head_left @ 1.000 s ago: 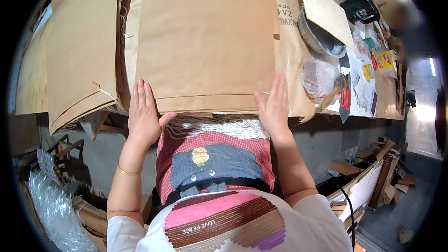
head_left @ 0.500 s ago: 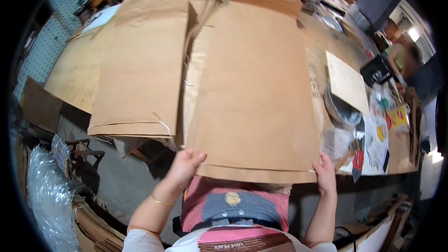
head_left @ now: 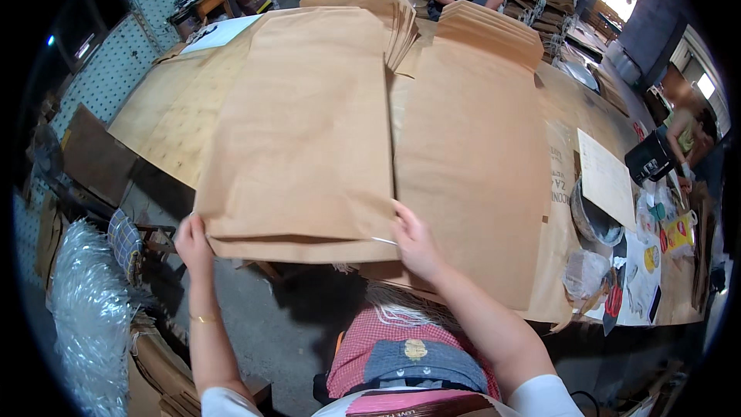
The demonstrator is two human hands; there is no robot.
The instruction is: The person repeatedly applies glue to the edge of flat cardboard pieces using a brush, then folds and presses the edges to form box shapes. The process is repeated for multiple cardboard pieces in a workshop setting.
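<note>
Paper sacks (head_left: pixel 305 139), stacked on the worktop (head_left: pixel 166 120) left of the second pile (head_left: pixel 475 170): my left hand (head_left: pixel 191 239) and right hand (head_left: pixel 413 241) grip the near corners, apart; I'd lift evenly, edges square.

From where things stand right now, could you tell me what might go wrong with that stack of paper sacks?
1. The left stack of brown paper sacks overhangs the table edge, held only by the left hand and right hand at its corners; it might sag or slide off.
2. A sheet's near edge seems to gape open, so it could crease.
3. It overlaps the right stack, which may be dragged askew.
</note>
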